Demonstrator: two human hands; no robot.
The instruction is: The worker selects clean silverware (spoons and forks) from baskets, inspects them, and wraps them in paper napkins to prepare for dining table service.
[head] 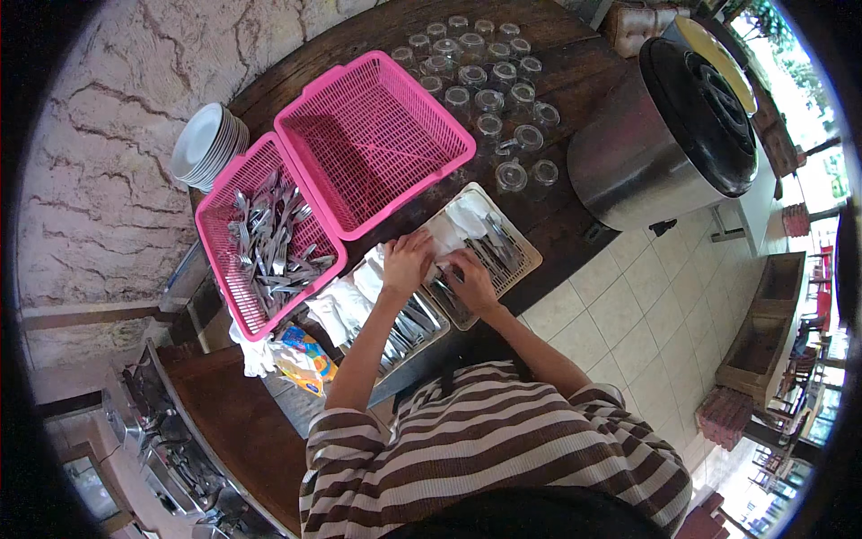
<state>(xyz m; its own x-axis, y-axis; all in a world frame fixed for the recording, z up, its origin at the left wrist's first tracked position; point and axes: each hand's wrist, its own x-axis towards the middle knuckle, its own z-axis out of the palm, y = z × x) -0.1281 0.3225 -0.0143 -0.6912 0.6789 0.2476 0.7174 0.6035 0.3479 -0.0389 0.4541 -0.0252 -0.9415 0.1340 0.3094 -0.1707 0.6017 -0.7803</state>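
My left hand (407,263) rests with bent fingers on white napkins at the near end of a beige plastic basket; its grip is hidden. My right hand (473,281) is curled beside it, fingertips at the edge of a white napkin (444,239). Under and beside this hand lie metal utensils, some with their ends wrapped in white napkins, in the beige basket (532,259). A second beige basket (441,330), partly behind my left forearm, holds a row of utensils with white napkin wraps (340,303).
A pink plastic basket (246,330) holds loose forks and other cutlery (273,236); another pink basket (384,145) adjoins it. Upside-down glasses (488,101), stacked white plates (202,145) and a large lidded metal pot (646,148) stand on the wooden table. A colourful plastic packet (303,360) lies left.
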